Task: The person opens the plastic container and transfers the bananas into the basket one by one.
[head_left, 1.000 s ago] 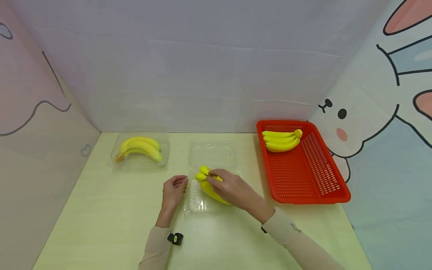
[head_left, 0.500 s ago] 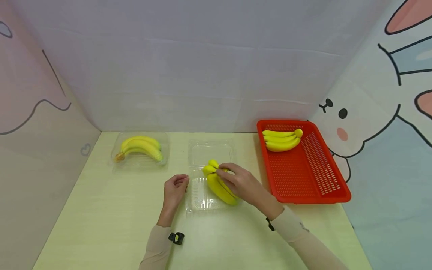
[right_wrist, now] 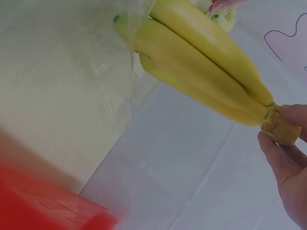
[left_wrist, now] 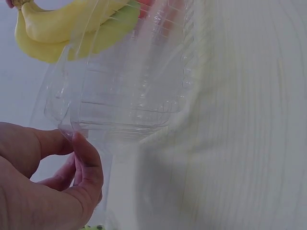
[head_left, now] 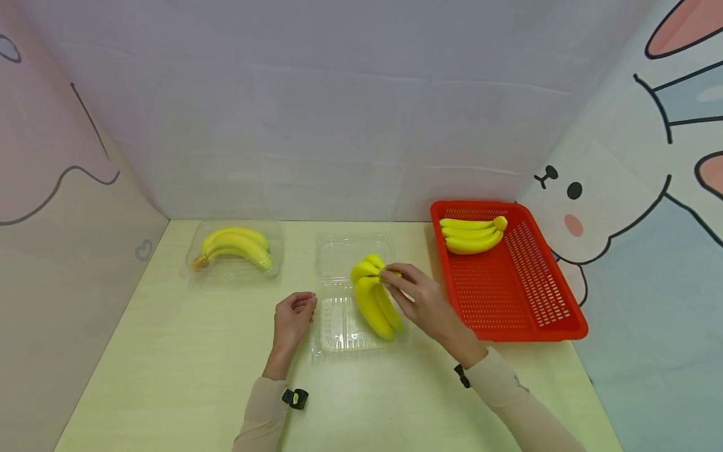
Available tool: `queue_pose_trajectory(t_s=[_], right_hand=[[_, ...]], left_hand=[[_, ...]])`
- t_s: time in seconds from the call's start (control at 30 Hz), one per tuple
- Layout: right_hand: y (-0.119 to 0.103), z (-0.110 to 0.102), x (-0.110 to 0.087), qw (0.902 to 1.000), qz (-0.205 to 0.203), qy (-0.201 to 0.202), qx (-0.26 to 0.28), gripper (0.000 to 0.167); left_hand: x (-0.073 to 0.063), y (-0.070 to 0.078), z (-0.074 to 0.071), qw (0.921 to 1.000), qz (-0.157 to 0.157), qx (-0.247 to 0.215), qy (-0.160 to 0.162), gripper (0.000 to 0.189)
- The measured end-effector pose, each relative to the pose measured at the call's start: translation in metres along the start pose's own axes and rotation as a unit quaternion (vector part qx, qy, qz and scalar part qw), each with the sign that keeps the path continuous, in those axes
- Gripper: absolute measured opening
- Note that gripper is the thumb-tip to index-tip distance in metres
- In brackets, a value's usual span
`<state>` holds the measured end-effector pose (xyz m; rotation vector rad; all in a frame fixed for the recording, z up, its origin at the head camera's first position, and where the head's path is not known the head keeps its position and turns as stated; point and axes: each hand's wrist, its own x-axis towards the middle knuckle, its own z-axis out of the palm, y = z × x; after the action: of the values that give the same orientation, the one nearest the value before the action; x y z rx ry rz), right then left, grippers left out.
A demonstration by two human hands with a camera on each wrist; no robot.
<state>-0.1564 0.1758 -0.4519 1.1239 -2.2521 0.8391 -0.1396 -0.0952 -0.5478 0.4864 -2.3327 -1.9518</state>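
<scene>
In the head view my right hand (head_left: 429, 306) pinches a bunch of yellow bananas (head_left: 374, 307) at its stem. The bunch hangs over a clear plastic clamshell box (head_left: 333, 339), its tips pointing toward the near side. The right wrist view shows thumb and fingers on the brown stem, with the bananas (right_wrist: 196, 62) stretching away to the upper left. At the box's left edge is my left hand (head_left: 292, 321). In the left wrist view its thumb and finger pinch the rim of the clear box (left_wrist: 124, 105). The box's lid (head_left: 339, 254) lies folded back toward the wall.
On the right stands a red plastic basket (head_left: 491, 295) with another banana bunch (head_left: 473, 240) at its back left. A second clear box (head_left: 275, 235) at the back left contains a banana bunch (head_left: 240, 246). A cloth wall (head_left: 350, 144) borders the table's back edge.
My right hand has moved right and slightly away from me, carrying the banana bunch, which now hangs more steeply. The left hand has stayed at the box's edge.
</scene>
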Motion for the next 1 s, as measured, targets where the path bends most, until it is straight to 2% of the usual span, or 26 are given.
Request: queue_pose_trajectory(t_s=[0.3,0.6,1.0], right_hand=[[0.001,-0.012,-0.003,0.9968,0.064,0.037,0.031,0.035],[0.006,-0.020,-0.005,0.9898,0.114,0.081,0.026,0.029],[0.015,-0.034,-0.006,0.9767,0.153,0.143,0.046,0.031]], left_hand=[[-0.002,0.004,0.000,1.0000,-0.002,0.003,0.001,0.016],[-0.001,0.002,0.001,0.9999,-0.009,0.001,0.005,0.017],[-0.001,0.001,0.000,1.0000,-0.004,0.002,0.002,0.017]])
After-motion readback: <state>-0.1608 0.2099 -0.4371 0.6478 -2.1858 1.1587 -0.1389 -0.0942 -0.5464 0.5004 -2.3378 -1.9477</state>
